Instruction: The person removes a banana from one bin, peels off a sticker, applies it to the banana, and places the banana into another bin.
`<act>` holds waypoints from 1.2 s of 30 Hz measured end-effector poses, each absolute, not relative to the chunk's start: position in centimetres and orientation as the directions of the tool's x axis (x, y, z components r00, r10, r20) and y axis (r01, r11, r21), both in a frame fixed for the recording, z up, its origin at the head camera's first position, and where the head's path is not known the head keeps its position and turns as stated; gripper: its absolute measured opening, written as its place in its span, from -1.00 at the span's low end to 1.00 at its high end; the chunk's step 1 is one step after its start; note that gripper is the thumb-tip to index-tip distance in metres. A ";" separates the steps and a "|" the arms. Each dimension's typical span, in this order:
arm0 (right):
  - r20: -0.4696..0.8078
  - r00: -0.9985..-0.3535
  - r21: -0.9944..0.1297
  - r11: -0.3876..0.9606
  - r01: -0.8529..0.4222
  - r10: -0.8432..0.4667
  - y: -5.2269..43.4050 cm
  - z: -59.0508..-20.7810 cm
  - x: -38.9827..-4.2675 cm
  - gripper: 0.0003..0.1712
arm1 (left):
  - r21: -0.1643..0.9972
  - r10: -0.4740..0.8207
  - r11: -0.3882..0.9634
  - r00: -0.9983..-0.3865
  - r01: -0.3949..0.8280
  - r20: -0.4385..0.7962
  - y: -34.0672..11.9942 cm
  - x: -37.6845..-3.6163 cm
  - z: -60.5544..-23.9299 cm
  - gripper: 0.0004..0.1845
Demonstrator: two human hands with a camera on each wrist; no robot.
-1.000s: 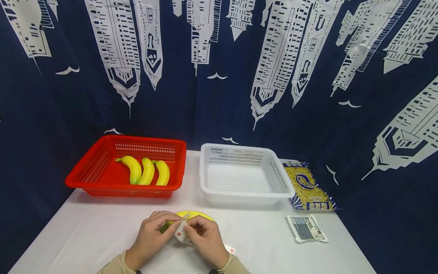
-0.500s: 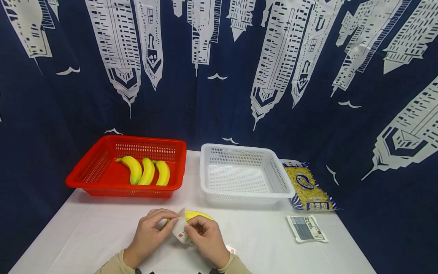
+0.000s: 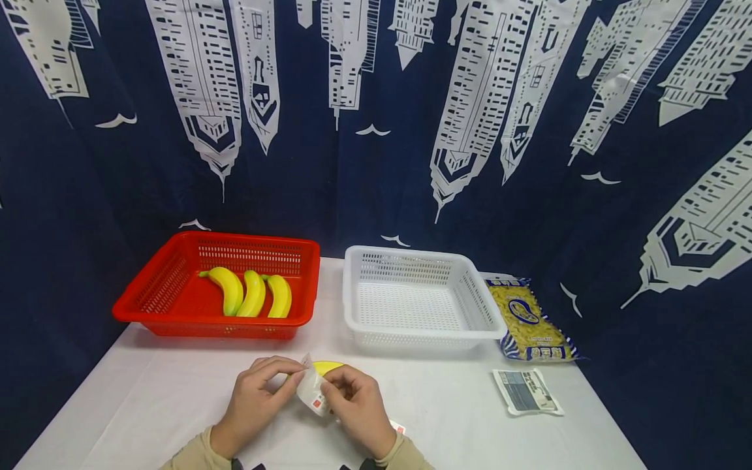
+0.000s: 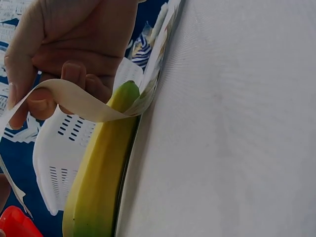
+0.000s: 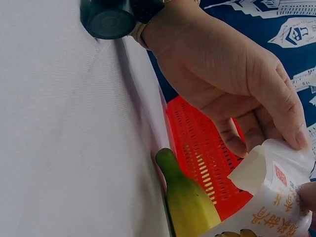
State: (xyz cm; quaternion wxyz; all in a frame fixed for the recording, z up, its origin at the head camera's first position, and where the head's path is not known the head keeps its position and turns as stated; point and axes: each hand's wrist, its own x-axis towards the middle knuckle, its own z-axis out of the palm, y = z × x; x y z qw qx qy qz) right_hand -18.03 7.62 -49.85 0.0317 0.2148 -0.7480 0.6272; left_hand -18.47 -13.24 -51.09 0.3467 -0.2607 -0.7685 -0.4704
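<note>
A white printed paper strip with a small red square is stretched between the two hands. The left hand pinches one end between thumb and fingertips, and a tip of paper sticks up there. My right hand grips the strip lower down, other fingers curled under. In the right wrist view, the strip shows orange lettering and a banana picture beside the left hand. The left wrist view has the strip curving in front of the right hand. A yellow banana lies just behind the hands, partly hidden.
A red basket with 3 bananas stands at the back left. Beside it is a white basket. A pasta bag and a small white packet lie on the right of the white table.
My left hand has shifted slightly left. The strip between the hands has turned, its upper end now sticks up, and its red square sits a little further right.
</note>
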 end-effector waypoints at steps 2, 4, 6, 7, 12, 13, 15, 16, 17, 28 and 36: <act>0.319 -0.906 -0.924 0.124 -0.363 -0.277 7.7 -49.9 -18.1 -0.96 | 0.540 0.076 0.423 -0.623 0.728 0.779 -13.3 -18.5 -51.1 -0.64; 0.315 -0.909 -0.924 0.130 -0.359 -0.272 7.7 -49.9 -18.1 -0.97 | 0.539 0.076 0.422 -0.621 0.729 0.780 -13.3 -18.5 -51.1 -0.63; 0.308 -0.914 -0.926 0.135 -0.352 -0.265 7.7 -49.9 -18.1 -0.97 | 0.529 0.076 0.416 -0.608 0.740 0.790 -13.3 -18.6 -51.1 -0.63; 0.303 -0.916 -0.928 0.138 -0.347 -0.263 7.7 -49.8 -18.1 -0.96 | 0.523 0.076 0.414 -0.601 0.745 0.796 -13.3 -18.6 -51.1 -0.62; 0.285 -0.923 -0.931 0.156 -0.331 -0.259 7.8 -49.6 -18.1 -0.95 | 0.514 0.074 0.410 -0.590 0.753 0.804 -13.3 -18.7 -51.1 -0.62; 0.281 -0.924 -0.931 0.161 -0.329 -0.259 7.9 -49.6 -18.1 -0.95 | 0.517 0.075 0.411 -0.592 0.751 0.802 -13.3 -18.7 -51.1 -0.62; 0.274 -0.926 -0.930 0.172 -0.324 -0.260 7.9 -49.5 -18.2 -0.95 | 0.521 0.076 0.413 -0.598 0.747 0.798 -13.4 -18.7 -51.1 -0.63; 0.272 -0.926 -0.930 0.176 -0.322 -0.261 7.9 -49.5 -18.2 -0.95 | 0.522 0.077 0.414 -0.600 0.746 0.796 -13.4 -18.7 -51.1 -0.64; 0.270 -0.927 -0.930 0.180 -0.321 -0.260 8.0 -49.5 -18.2 -0.95 | 0.525 0.077 0.416 -0.604 0.742 0.793 -13.4 -18.7 -51.0 -0.64; 0.242 -0.933 -0.930 0.212 -0.302 -0.268 8.3 -49.3 -18.3 -0.95 | 0.551 0.056 0.444 -0.636 0.706 0.770 -13.8 -18.8 -50.8 -0.64; 0.229 -0.932 -0.931 0.216 -0.293 -0.279 8.2 -49.3 -18.3 -0.95 | 0.580 0.048 0.479 -0.680 0.658 0.732 -14.4 -18.7 -50.4 -0.68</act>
